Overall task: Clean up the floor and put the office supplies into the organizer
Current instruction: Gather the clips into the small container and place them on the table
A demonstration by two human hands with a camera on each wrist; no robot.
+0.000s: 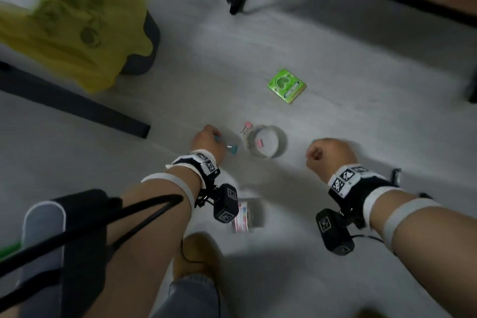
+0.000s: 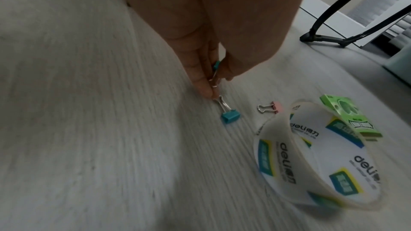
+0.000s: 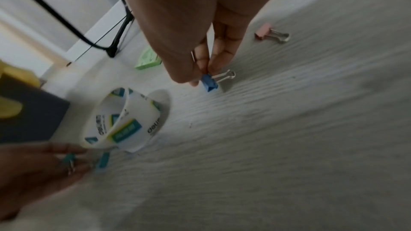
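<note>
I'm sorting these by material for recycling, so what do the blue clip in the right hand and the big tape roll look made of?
The small blue binder clip looks like painted sheet metal with shiny silver wire handles, judging by its folded body and the glint. The wide clear tape roll appears to be glossy translucent plastic film on a white printed core, probably cardboard, though that is uncertain.

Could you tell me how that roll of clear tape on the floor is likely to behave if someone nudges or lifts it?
The tape roll lies flat on its side, so a nudge should probably slide it, not roll it. It is a thin, hollow ring, so likely light. Its smooth glossy wall may feel slippery; hooking fingers through the open middle seems safer.
</note>
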